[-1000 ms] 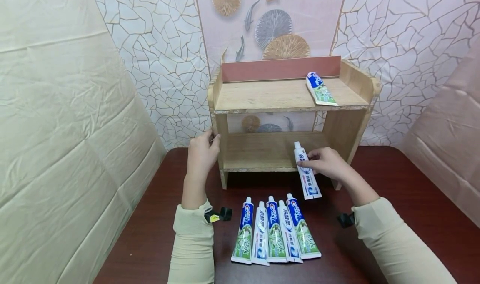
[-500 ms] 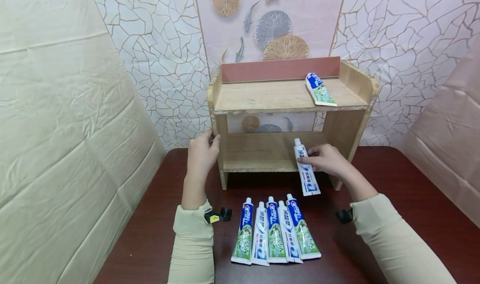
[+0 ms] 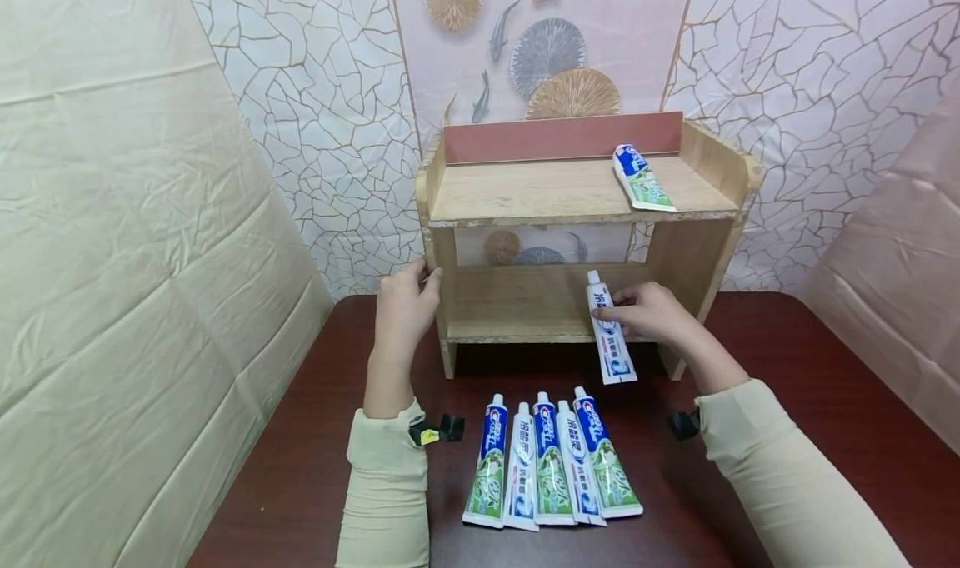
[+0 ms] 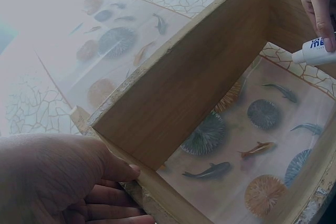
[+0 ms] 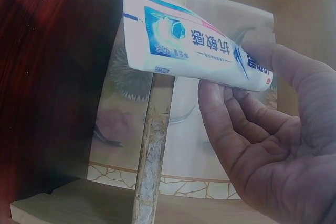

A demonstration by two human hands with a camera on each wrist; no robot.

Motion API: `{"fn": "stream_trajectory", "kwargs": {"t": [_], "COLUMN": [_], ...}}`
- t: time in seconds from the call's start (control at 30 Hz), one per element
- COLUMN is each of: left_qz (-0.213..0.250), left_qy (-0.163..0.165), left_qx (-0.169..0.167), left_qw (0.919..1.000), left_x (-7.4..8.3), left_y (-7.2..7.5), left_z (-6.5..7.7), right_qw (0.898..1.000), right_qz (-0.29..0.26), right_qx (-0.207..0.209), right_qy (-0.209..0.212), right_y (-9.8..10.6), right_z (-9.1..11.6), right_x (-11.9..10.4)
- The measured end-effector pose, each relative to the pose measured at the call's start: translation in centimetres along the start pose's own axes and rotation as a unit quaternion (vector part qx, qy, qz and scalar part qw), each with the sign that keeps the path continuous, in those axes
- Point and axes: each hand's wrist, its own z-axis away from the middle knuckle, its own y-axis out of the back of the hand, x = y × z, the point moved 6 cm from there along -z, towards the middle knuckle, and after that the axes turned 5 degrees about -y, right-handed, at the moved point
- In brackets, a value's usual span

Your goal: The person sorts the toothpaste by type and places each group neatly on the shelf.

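My right hand [image 3: 651,311] pinches a white toothpaste tube [image 3: 613,351] between thumb and fingers, cap end up and tilted. The tube overlaps the front edge of the lower shelf in the head view; in the right wrist view its printed face and flat crimped end show. My left hand [image 3: 408,301] grips the left side panel of a small wooden shelf [image 3: 525,301], thumb on the front edge in the left wrist view. One blue-and-green toothpaste tube [image 3: 642,181] lies on the top board, towards the right.
On the dark red table [image 3: 300,468], several toothpaste tubes [image 3: 549,468] lie side by side in front of the shelf, blue-green ones alternating with white ones. Right and left side panels bound the lower compartment. A patterned cloth [image 3: 322,118] hangs behind.
My right hand has moved the white toothpaste tube slightly up and away from me, towards the lower shelf. My left hand stays at the side panel.
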Motion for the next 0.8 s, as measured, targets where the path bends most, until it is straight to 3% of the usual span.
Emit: {"fn": "stream_trajectory", "kwargs": {"t": [0.8], "left_qz": [0.005], "left_qy": [-0.004], "left_qx": [0.006], "left_qw": [1.0000], "left_x": [0.05], "left_y": [0.05], "left_z": [0.01], "right_qw": [1.000], "right_qz": [0.009], "right_qx": [0.004], "right_qy": [0.008], "right_y": [0.56], "right_z": [-0.38], "right_x": [-0.50]}}
